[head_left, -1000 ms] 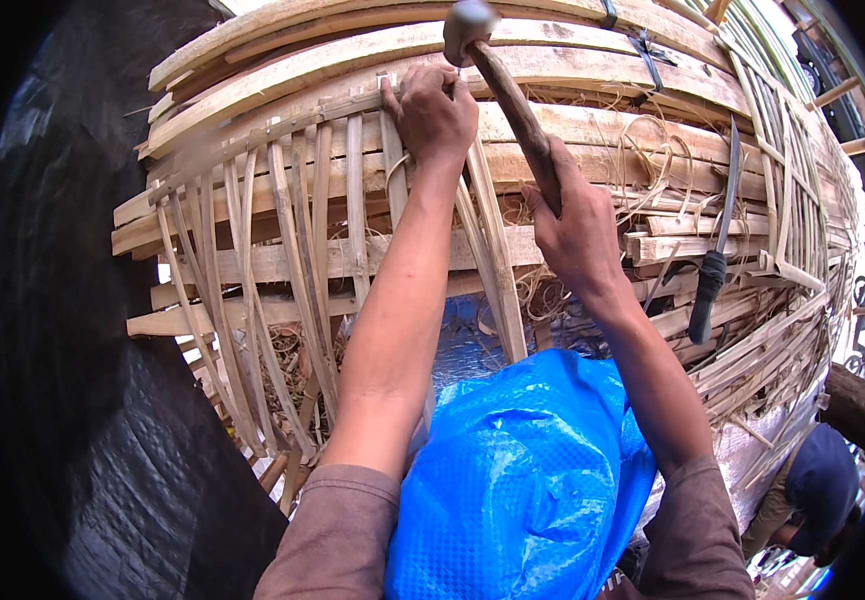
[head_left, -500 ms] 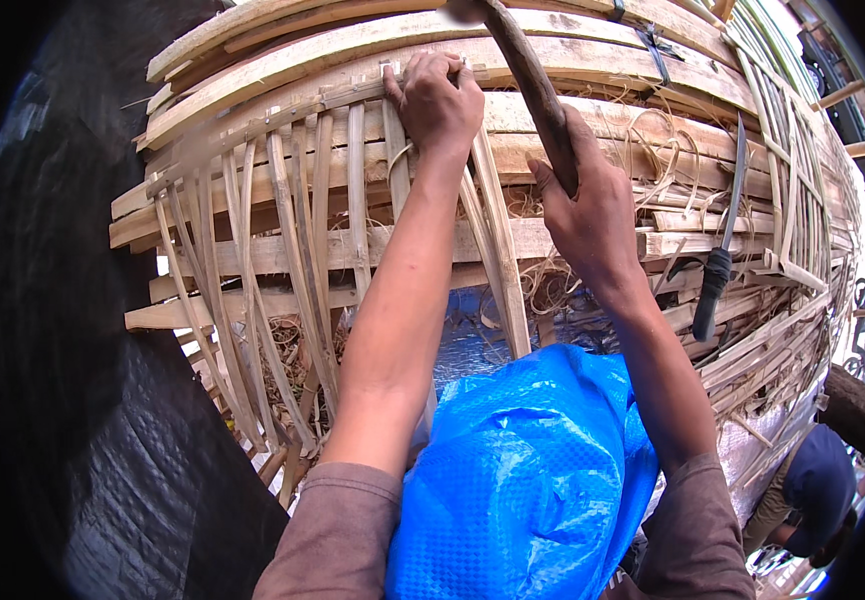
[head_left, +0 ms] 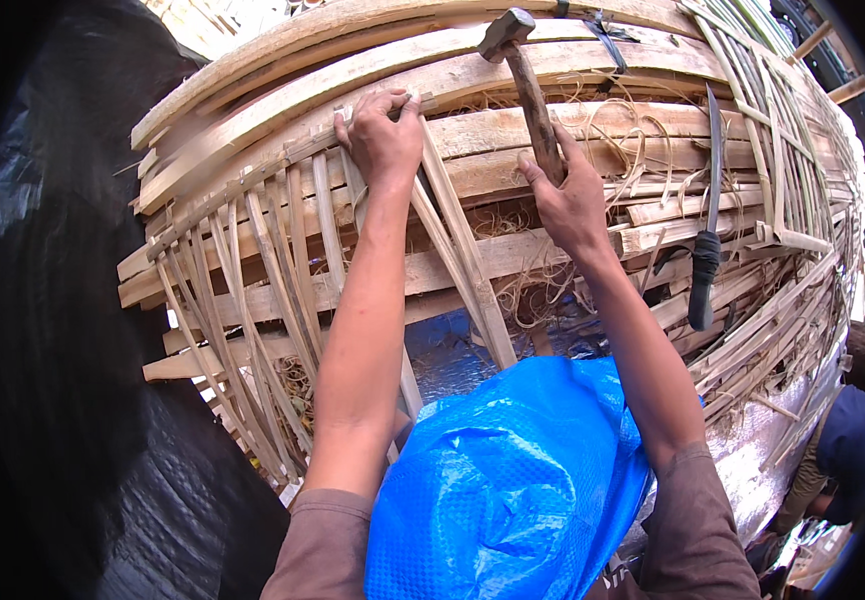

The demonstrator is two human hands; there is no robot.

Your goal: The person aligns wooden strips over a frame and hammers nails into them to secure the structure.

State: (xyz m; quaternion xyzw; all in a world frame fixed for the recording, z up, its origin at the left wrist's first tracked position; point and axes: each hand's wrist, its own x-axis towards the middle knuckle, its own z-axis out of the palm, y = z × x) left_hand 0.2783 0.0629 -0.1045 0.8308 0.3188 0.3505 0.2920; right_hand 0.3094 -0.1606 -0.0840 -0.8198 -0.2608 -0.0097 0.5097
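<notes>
My left hand (head_left: 381,140) is closed around the upper edge of a rack of pale bamboo slats (head_left: 288,240), where the slat tops meet a thin crosspiece (head_left: 253,180). Its fingertips press on that joint. In my right hand (head_left: 575,205) is a hammer, gripped low on its brown wooden handle (head_left: 533,100). The metal hammer head (head_left: 507,34) points up, to the right of my left hand and apart from the rack. Two longer slats (head_left: 463,250) slant down between my forearms.
Long sawn planks (head_left: 483,75) lie stacked under the rack. A long knife with a black-wrapped handle (head_left: 705,280) rests to the right on cut strips. Blue plastic sheet (head_left: 513,480) covers my front. Black sheeting (head_left: 83,300) hangs left; a person in a dark cap (head_left: 853,440) is lower right.
The hammer has swung to the right of my left hand, and its head has come fully into view. My left hand keeps its place on the rack. The whole view has shifted slightly.
</notes>
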